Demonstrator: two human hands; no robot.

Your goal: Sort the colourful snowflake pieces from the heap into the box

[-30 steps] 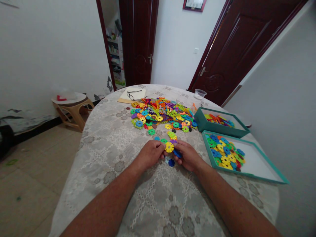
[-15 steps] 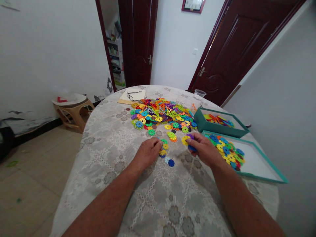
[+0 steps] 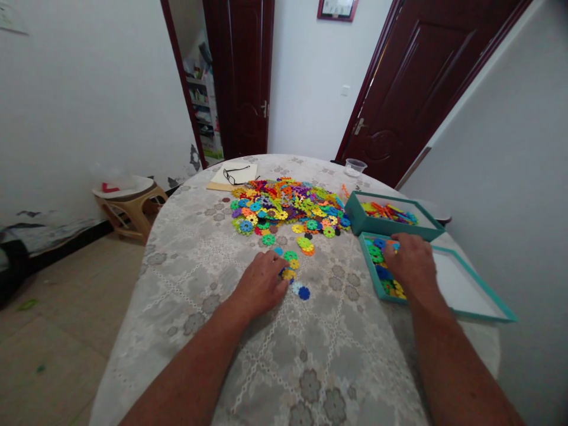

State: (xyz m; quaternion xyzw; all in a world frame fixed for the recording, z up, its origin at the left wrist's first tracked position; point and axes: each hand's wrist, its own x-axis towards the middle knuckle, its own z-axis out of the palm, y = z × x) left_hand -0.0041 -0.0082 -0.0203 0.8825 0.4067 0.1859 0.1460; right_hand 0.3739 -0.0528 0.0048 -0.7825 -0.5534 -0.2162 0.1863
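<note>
My left hand [image 3: 264, 281] rests on the tablecloth with its fingers slightly bent and the thumb apart. Its fingertips touch a small cluster of flower-shaped plastic discs, among them a green disc [image 3: 290, 255] and a yellow disc [image 3: 289, 274]. A dark blue disc [image 3: 304, 293] lies just in front of the thumb. My right hand [image 3: 412, 260] is over the shallow teal-edged tray [image 3: 481, 284], its fingers curled down at the loose discs [image 3: 376, 254] inside. The fingertips are partly hidden, so what they hold is unclear.
A big heap of colourful discs [image 3: 288, 204] covers the table's middle. Behind the tray stands a deeper teal box [image 3: 368, 222] with colourful pieces. Glasses [image 3: 231, 176] lie on a notebook [image 3: 242, 173] at the back left; a clear plastic cup [image 3: 355, 168] stands at the back right.
My right hand has moved right, from above the table with a few yellow, purple and blue discs, to the tray. My left hand stays by the cluster, its fingers a little more spread.
</note>
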